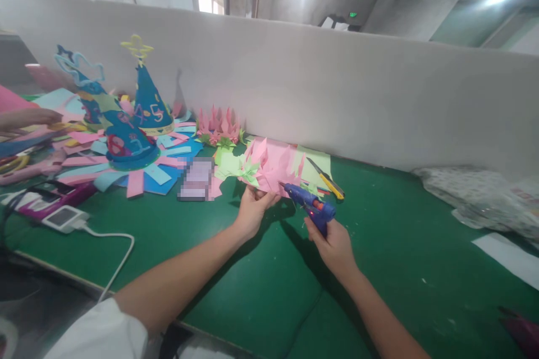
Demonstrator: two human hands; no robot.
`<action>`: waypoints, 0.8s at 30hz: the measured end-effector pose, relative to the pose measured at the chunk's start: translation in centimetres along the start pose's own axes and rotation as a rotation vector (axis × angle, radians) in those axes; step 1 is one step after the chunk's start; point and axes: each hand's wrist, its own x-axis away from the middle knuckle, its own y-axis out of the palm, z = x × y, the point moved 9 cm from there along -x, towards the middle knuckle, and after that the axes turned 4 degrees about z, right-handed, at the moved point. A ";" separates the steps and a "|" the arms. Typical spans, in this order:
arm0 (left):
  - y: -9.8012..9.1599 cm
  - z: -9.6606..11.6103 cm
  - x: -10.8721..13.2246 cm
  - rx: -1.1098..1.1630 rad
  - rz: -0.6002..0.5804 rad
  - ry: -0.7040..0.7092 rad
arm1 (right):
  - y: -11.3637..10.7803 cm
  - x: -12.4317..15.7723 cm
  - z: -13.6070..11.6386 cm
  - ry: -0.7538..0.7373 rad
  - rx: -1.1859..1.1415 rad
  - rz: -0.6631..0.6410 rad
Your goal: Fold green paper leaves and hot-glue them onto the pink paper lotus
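Observation:
My left hand (252,210) is closed on the lower edge of a pink paper crown (272,171), with pointed pink tips and green paper leaves along it. In my right hand (334,241) is a blue hot glue gun (311,202), a small red light glowing on its body. Its nozzle points left and meets the crown's lower edge, or lies just in front of it; I cannot tell which. Behind the gun a yellow utility knife (330,182) rests partly on pale green paper (318,162). A second pink crown (219,126) stands farther back.
Blue decorated party hats (154,104) stand at the left among paper strips. Another person's hand (31,119) reaches in there. A blurred phone-like rectangle (196,179), a white power bank (66,219) with its cable, and plastic bags (475,193) lie on the green table (236,291). A white partition (337,90) rises behind.

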 end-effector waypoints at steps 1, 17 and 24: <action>0.0 0.0 0.0 -0.003 0.004 -0.003 | 0.0 0.0 0.0 -0.001 0.006 0.003; 0.4 0.5 0.1 0.044 -0.013 0.012 | 0.5 0.6 -0.9 -0.108 0.143 -0.033; 0.8 0.4 0.3 0.046 -0.046 0.019 | 0.4 0.5 -1.2 -0.125 0.157 -0.010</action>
